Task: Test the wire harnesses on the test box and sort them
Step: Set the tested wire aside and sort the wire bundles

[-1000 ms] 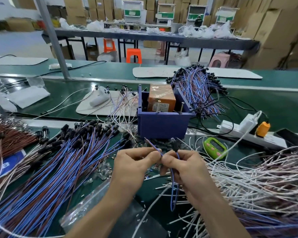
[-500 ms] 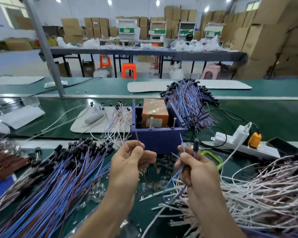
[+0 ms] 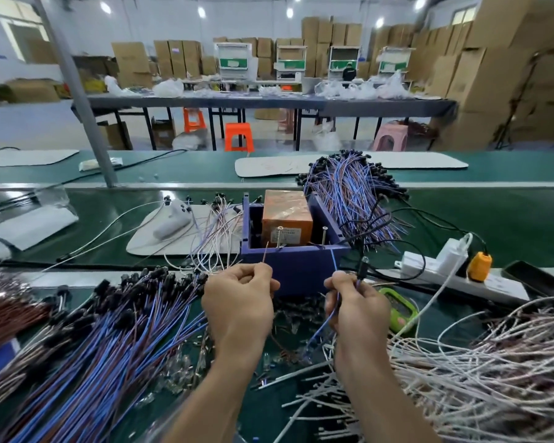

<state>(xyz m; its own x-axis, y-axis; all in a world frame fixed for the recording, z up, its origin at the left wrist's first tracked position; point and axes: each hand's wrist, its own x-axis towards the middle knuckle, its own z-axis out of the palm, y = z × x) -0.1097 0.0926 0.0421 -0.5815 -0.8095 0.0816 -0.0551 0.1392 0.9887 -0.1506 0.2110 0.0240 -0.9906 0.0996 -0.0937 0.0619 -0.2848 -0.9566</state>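
The purple test box [image 3: 293,266] stands mid-table with an orange block [image 3: 287,215] inside and two metal pins rising at its front rim. My left hand [image 3: 239,302] pinches the brown wire end [image 3: 265,252] of a harness, its tip pointing up near the left pin. My right hand [image 3: 355,302] grips the blue wire [image 3: 333,263] and the black connector end [image 3: 362,265] of the same harness, just right of the box. The harness loop hangs down between my hands.
A big pile of blue-brown harnesses [image 3: 103,346] lies left, another pile [image 3: 352,193] behind the box, white harnesses [image 3: 480,372] at right. A white power strip [image 3: 445,273] with an orange plug and a green timer [image 3: 400,311] sit right of the box.
My hands parted from a joined grip, separating the two wire ends, and rose toward the front rim of the test box. The view tilted upward.
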